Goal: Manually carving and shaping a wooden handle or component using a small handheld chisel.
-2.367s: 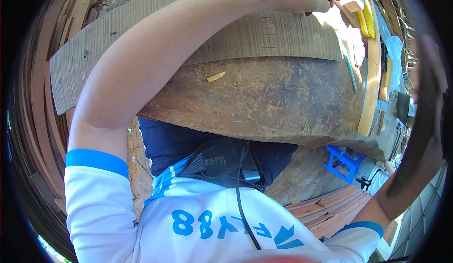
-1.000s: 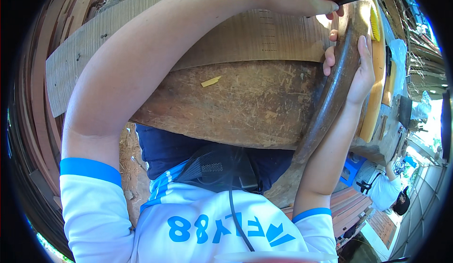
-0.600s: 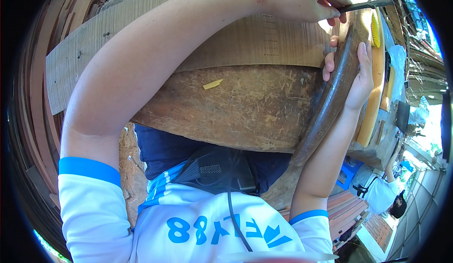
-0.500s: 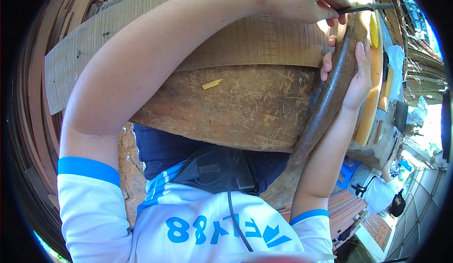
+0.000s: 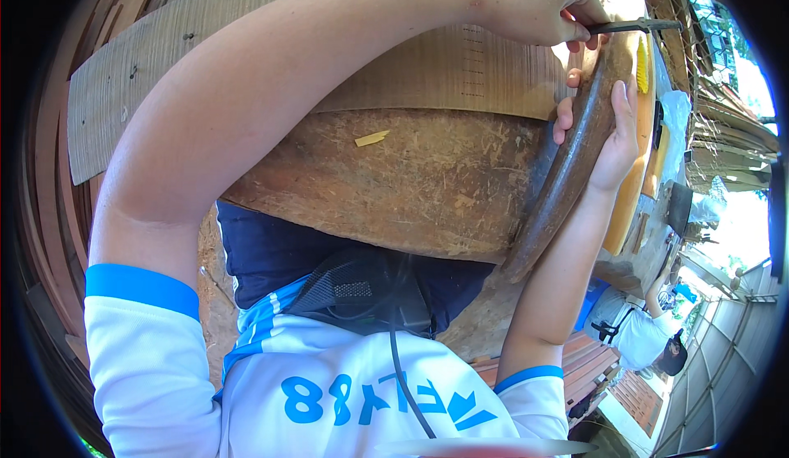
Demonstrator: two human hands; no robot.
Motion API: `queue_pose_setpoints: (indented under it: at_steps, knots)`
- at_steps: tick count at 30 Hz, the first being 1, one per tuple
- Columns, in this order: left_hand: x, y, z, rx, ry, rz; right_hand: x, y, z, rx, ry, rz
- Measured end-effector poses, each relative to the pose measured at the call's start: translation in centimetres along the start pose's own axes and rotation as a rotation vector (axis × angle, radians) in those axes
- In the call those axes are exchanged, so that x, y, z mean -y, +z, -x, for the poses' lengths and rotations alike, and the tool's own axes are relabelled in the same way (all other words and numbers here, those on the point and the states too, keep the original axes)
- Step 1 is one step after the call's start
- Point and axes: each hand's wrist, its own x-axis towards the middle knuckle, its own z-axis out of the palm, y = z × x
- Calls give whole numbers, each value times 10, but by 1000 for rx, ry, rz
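Left hand [image 5: 549, 4]: one, at the far right part of the bench, fingers pinched closed round the near end of a dark slim tool.
Dark slim tool [image 5: 637, 26]: one, held roughly level across the upper end of the curved brown piece; whether the two touch, I cannot tell.
Right hand [image 5: 615, 152]: one, half curled, gripping the curved brown piece, thumb on the right side, two fingertips showing at the left.
Curved brown piece [image 5: 578, 158]: one, slanting over the right end of the bench, its lower end past the near edge, beside the right forearm.
Change: a couple of seconds ago the piece and right hand were a blur at the right rim; now both are over the bench. The left hand has the tool both times.
Yellow brush [image 5: 642, 64]: one, now partly behind the curved brown piece.
Pale wooden strip [image 5: 629, 203]: one, just right of the right wrist.
Bench [image 5: 411, 187]: bears one yellow chip [image 5: 372, 138] and one striped sheet [image 5: 509, 76] with two dark spots.
Plastic bag [image 5: 675, 121]: one, pale blue; contents unclear.
Mesh pouch [image 5: 345, 294]: one, black, at the waist; contents too dark to tell, one cable [image 5: 400, 376] beside it.
Co-worker [image 5: 645, 339]: one, well apart, lower right.
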Motion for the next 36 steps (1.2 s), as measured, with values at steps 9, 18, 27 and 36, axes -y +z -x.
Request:
queue_pose_setpoints:
  at_steps: [9,18,27,36]
  knots:
    - [-7,-4,1,-8,-68,-41,149,-45,27,-127,81,570]
    - [-10,0,-4,18,-72,-18,176,-48,49,-134,-9,585]
    - [-13,-2,-7,63,-76,-89,168,-18,58,-295,8,819]
    - [-3,-5,-3,-17,-268,32,131,-36,34,-118,-61,424]
